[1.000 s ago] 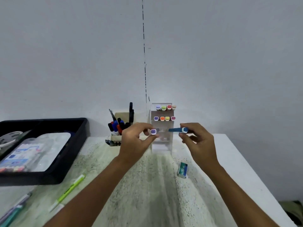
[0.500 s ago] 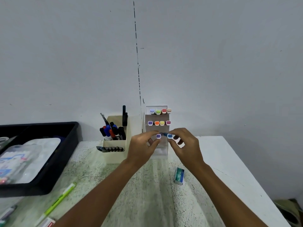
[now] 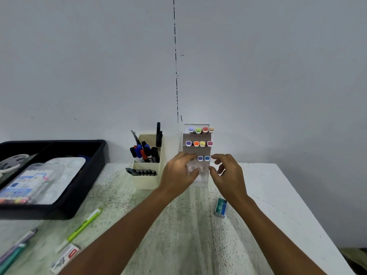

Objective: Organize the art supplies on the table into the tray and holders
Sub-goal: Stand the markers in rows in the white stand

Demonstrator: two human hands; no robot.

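Note:
A clear tiered marker holder (image 3: 196,135) stands against the wall at the back of the table. Its top two rows each carry several colour-capped markers. In the third row sit a purple-capped marker (image 3: 200,158) and a blue-capped marker (image 3: 207,158) side by side. My left hand (image 3: 178,172) hovers just left of that row with loosely curled fingers, holding nothing. On the row's right, my right hand (image 3: 226,172) has its fingers spread and relaxed, also holding nothing. Both hands cover the holder's lower part.
A cream pen holder (image 3: 148,175) with dark markers stands left of the marker holder. A black tray (image 3: 87,175) with a paint set sits far left. On the table lie a green pen (image 3: 83,226), a small staple box (image 3: 220,207), pens (image 3: 14,249) and an eraser (image 3: 65,257).
Both hands slid their markers into the third row of the clear holder and let go. The fingers have since drawn back slightly from the caps.

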